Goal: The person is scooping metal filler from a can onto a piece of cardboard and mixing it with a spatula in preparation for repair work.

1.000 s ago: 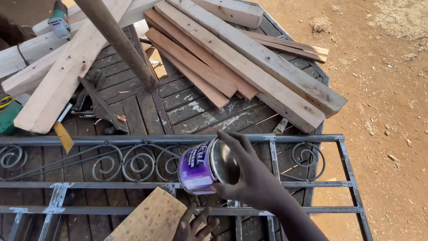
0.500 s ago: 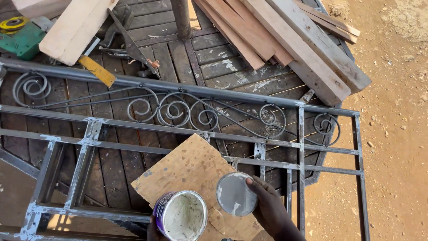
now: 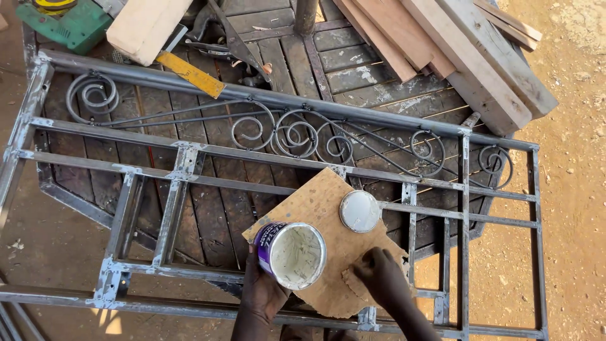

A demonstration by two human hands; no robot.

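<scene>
Fingers of the left hand (image 3: pixel 262 292) clamped the open paint tin (image 3: pixel 290 254), best kept level; right hand (image 3: pixel 377 276) pressed the plywood scrap (image 3: pixel 328 208), fingers together.

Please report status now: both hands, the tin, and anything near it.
Left hand grips open purple paint tin. Right hand flat on brown board, empty. Round grey lid lies on board, beside tin.

A round tin (image 3: pixel 290 254) with a purple-and-white label sits open over the board (image 3: pixel 328 252), its contents seemingly whitish; its round grey lid (image 3: pixel 360 211) lies just beside.
</scene>
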